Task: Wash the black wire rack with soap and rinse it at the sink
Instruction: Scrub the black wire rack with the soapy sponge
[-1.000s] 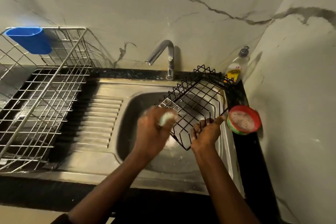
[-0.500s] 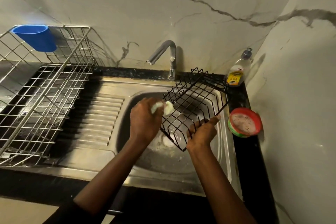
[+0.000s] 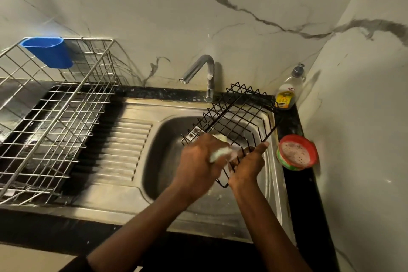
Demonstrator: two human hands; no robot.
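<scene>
Now the right hand [image 3: 247, 164] grips the near corner of the black wire rack [image 3: 239, 115], which stretches away to the far right, while the left hand [image 3: 197, 161] clutches a sponge [image 3: 220, 153] against it.

Grey-veined marble walls [image 3: 254, 35], black countertop [image 3: 309, 205]

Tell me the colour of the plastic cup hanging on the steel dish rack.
Blue. The head view shows the plastic cup clearest, on the steel dish rack.
</scene>
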